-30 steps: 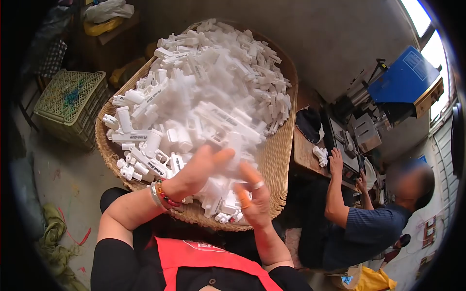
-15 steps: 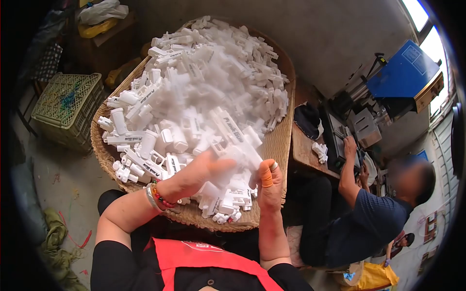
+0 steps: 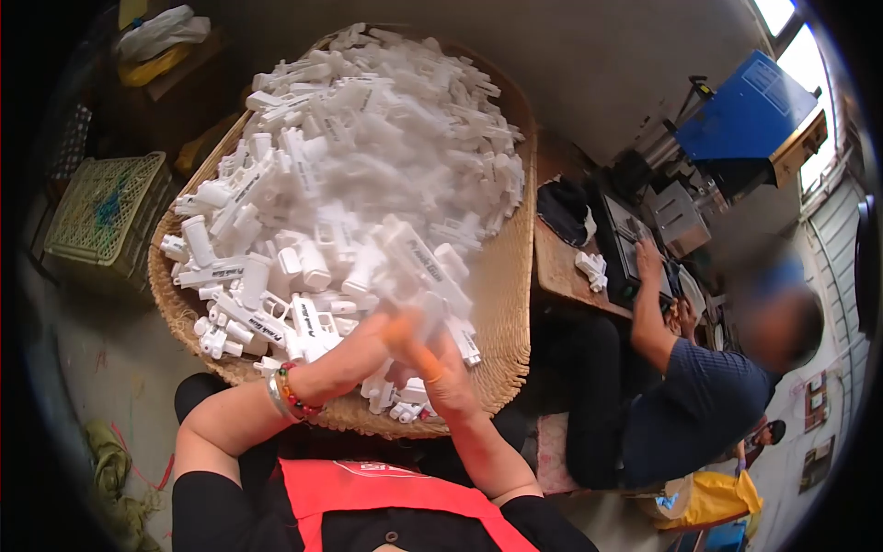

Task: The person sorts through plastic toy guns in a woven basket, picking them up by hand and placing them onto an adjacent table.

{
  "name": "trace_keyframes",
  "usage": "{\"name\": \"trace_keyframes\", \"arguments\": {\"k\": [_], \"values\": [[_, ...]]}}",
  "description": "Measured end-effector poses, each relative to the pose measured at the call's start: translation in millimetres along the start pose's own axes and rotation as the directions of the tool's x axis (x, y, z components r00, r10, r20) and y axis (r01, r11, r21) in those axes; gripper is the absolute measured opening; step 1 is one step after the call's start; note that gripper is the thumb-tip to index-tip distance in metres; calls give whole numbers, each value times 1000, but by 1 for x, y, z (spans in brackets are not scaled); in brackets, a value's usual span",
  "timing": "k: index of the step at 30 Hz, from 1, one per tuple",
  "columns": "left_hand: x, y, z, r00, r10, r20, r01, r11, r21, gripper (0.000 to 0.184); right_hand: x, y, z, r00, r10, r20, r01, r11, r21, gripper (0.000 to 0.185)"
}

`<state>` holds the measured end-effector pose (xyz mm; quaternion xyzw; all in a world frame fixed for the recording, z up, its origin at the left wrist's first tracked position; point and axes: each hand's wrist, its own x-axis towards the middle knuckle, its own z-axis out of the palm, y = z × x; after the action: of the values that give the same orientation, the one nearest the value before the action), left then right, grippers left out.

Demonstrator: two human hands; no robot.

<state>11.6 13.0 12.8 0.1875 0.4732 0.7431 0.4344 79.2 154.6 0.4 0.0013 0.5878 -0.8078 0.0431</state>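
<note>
Both hands meet over the near side of a big heap of white plastic toy guns (image 3: 313,331), some with black lettering on the side. My left hand (image 3: 361,354), with bracelets at the wrist, reaches in from the left, its fingers closed and blurred. Against them press the fingers of my right hand (image 3: 452,379), which wears orange finger covers. Something pale and smeared shows between the fingertips; its kind cannot be made out. Just beyond the hands a lettered toy gun (image 3: 414,256) lies on the heap. The wide woven basket (image 3: 501,304) holds the whole pile.
A co-worker (image 3: 699,409) sits at the right, hands at a workbench (image 3: 559,267) with a blue machine (image 3: 750,106). One white toy piece (image 3: 592,270) lies on that bench. Green plastic crates (image 3: 106,212) stand at the left, and a yellow bag (image 3: 722,497) lies lower right.
My right hand has swung left and inward to meet my left hand. The white piece by its fingers is now blurred or hidden. The whole view has shifted slightly.
</note>
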Motion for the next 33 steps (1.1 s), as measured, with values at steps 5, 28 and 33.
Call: {"name": "trace_keyframes", "arguments": {"k": [5,28,33], "values": [[1,4,5,991,130,-28,-119,960,254,51,4,3,-41,987,-76,-139,90,991,102,47],[20,-39,19,950,-20,311,-299,220,928,40,19,-8,-286,567,-57,-821,345,922,174,32],[46,-28,24,981,-24,191,-187,110,976,36,29,10,-310,556,29,-831,275,937,217,35]]}}
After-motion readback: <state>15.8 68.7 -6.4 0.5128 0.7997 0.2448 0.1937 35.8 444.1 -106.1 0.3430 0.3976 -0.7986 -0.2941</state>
